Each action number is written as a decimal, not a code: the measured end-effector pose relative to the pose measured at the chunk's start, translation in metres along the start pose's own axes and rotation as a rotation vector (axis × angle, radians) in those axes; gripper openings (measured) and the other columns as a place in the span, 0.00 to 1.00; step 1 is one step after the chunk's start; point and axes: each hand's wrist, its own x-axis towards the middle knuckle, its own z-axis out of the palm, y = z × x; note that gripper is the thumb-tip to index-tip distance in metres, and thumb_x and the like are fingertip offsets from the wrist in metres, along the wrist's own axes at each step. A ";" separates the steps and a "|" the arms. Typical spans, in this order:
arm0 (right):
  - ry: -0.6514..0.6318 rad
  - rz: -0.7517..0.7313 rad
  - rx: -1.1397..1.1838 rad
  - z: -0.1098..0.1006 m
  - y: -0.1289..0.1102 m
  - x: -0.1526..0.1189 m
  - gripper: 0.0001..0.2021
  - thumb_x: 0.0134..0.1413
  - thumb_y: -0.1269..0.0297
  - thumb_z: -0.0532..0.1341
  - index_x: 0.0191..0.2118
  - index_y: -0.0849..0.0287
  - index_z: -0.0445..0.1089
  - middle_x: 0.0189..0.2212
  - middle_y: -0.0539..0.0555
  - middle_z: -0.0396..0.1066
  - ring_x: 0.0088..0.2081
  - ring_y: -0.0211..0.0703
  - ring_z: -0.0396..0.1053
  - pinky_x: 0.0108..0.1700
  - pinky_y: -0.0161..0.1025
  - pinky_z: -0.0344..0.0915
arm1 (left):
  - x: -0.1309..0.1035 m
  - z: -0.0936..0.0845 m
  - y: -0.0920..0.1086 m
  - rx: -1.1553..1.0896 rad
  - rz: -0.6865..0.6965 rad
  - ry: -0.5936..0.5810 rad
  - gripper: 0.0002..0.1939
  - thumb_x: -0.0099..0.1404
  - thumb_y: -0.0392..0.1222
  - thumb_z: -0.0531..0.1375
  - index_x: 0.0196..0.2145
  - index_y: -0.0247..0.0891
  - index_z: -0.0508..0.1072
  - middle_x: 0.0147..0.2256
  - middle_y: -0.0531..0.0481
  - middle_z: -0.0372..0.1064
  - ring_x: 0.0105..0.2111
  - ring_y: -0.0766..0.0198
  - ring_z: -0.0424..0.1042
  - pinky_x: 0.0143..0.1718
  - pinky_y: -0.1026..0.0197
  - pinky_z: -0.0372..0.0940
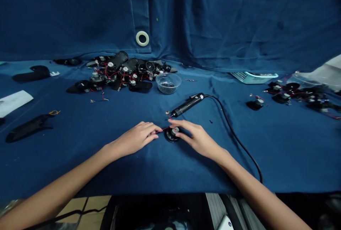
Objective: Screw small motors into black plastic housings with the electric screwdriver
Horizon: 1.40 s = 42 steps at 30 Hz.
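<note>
A small round black part with a grey motor [175, 130] on top lies on the blue cloth near the middle. My left hand [140, 137] is left of it, its thumb and fingertips pinching red wires [163, 129] that run to the part. My right hand [198, 137] reaches in from the right, thumb and index finger around the motor, with the fingers curved. Just behind the hands lies a black electric screwdriver [188, 105], its tip pointing down-left toward the right fingertips.
Behind, a pile of black parts [117, 71] with red wires stands beside a clear bowl [167, 84] of small dark pieces. More parts [293, 93] and a light blue basket [254, 78] are at right. The screwdriver's cable [234, 134] curves to the front edge.
</note>
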 end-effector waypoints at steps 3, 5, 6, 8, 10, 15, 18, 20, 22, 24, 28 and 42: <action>-0.017 -0.003 -0.015 0.008 0.004 -0.003 0.29 0.63 0.67 0.54 0.67 0.41 0.50 0.61 0.49 0.63 0.60 0.44 0.63 0.63 0.52 0.61 | -0.005 0.000 -0.004 0.030 -0.010 0.036 0.11 0.73 0.42 0.50 0.48 0.47 0.69 0.44 0.52 0.71 0.43 0.61 0.70 0.48 0.56 0.61; -0.007 0.016 -0.007 0.011 0.005 -0.004 0.32 0.63 0.65 0.55 0.69 0.41 0.44 0.62 0.50 0.61 0.62 0.44 0.61 0.64 0.55 0.59 | -0.009 -0.002 -0.004 0.021 -0.023 0.050 0.11 0.72 0.42 0.50 0.47 0.46 0.69 0.42 0.53 0.71 0.41 0.62 0.70 0.45 0.57 0.62; 0.001 0.035 -0.001 0.013 0.006 -0.005 0.34 0.63 0.63 0.56 0.69 0.42 0.41 0.62 0.51 0.61 0.62 0.45 0.61 0.64 0.55 0.58 | -0.011 -0.002 -0.004 0.006 -0.038 0.057 0.11 0.72 0.42 0.50 0.47 0.45 0.69 0.41 0.52 0.71 0.40 0.62 0.70 0.44 0.59 0.62; 0.000 0.078 -0.001 0.015 0.008 -0.005 0.36 0.60 0.58 0.59 0.69 0.44 0.42 0.62 0.53 0.60 0.63 0.46 0.60 0.64 0.54 0.58 | -0.015 -0.004 -0.004 -0.029 -0.072 0.074 0.11 0.73 0.43 0.49 0.46 0.44 0.70 0.40 0.53 0.70 0.37 0.64 0.70 0.40 0.61 0.61; -0.011 0.099 -0.018 0.017 0.010 -0.006 0.36 0.57 0.54 0.62 0.67 0.47 0.48 0.62 0.54 0.60 0.63 0.46 0.59 0.65 0.51 0.58 | -0.018 -0.005 -0.005 -0.046 -0.103 0.087 0.12 0.73 0.44 0.48 0.44 0.43 0.70 0.38 0.53 0.70 0.34 0.66 0.68 0.36 0.63 0.60; -0.008 0.100 -0.057 0.019 0.012 -0.005 0.27 0.58 0.58 0.62 0.62 0.51 0.57 0.58 0.54 0.63 0.59 0.43 0.62 0.63 0.46 0.60 | -0.027 -0.009 -0.008 -0.030 -0.141 0.096 0.10 0.71 0.43 0.51 0.39 0.41 0.71 0.31 0.54 0.65 0.29 0.68 0.63 0.33 0.63 0.56; -0.004 0.106 -0.055 0.020 0.011 -0.004 0.22 0.60 0.63 0.60 0.60 0.52 0.60 0.52 0.53 0.68 0.54 0.41 0.67 0.59 0.45 0.63 | -0.032 -0.009 -0.010 -0.034 -0.143 0.088 0.10 0.71 0.42 0.50 0.37 0.40 0.70 0.30 0.54 0.64 0.30 0.67 0.62 0.33 0.63 0.56; -0.004 0.110 -0.057 0.020 0.010 -0.003 0.20 0.60 0.64 0.60 0.58 0.53 0.62 0.49 0.53 0.70 0.50 0.41 0.69 0.57 0.45 0.64 | -0.034 -0.008 -0.012 -0.011 -0.136 0.098 0.10 0.71 0.42 0.50 0.37 0.40 0.70 0.31 0.54 0.65 0.31 0.66 0.63 0.35 0.62 0.57; -0.006 0.111 -0.064 0.021 0.008 -0.003 0.18 0.60 0.63 0.61 0.55 0.54 0.63 0.46 0.52 0.70 0.48 0.40 0.69 0.55 0.43 0.65 | -0.034 -0.007 -0.015 0.029 -0.125 0.110 0.11 0.71 0.42 0.49 0.38 0.40 0.69 0.34 0.53 0.66 0.34 0.65 0.65 0.39 0.60 0.57; -0.003 0.109 -0.072 0.022 0.007 -0.002 0.17 0.59 0.61 0.62 0.53 0.55 0.64 0.44 0.52 0.70 0.48 0.40 0.68 0.55 0.42 0.65 | -0.031 -0.007 -0.018 0.066 -0.113 0.111 0.11 0.72 0.42 0.48 0.39 0.40 0.69 0.36 0.52 0.68 0.37 0.63 0.65 0.43 0.58 0.57; -0.004 0.103 -0.088 0.024 0.005 -0.001 0.16 0.59 0.59 0.62 0.51 0.55 0.64 0.42 0.51 0.70 0.47 0.41 0.67 0.54 0.43 0.64 | -0.019 -0.015 -0.023 0.090 -0.108 0.092 0.11 0.72 0.43 0.49 0.40 0.40 0.70 0.41 0.51 0.68 0.43 0.61 0.66 0.47 0.56 0.57; -0.009 0.105 -0.106 0.027 0.008 -0.001 0.18 0.58 0.55 0.62 0.51 0.55 0.62 0.43 0.52 0.69 0.47 0.43 0.66 0.54 0.45 0.64 | -0.005 -0.006 -0.043 -0.025 -0.117 0.310 0.14 0.73 0.44 0.49 0.39 0.39 0.72 0.39 0.51 0.70 0.42 0.62 0.68 0.47 0.58 0.59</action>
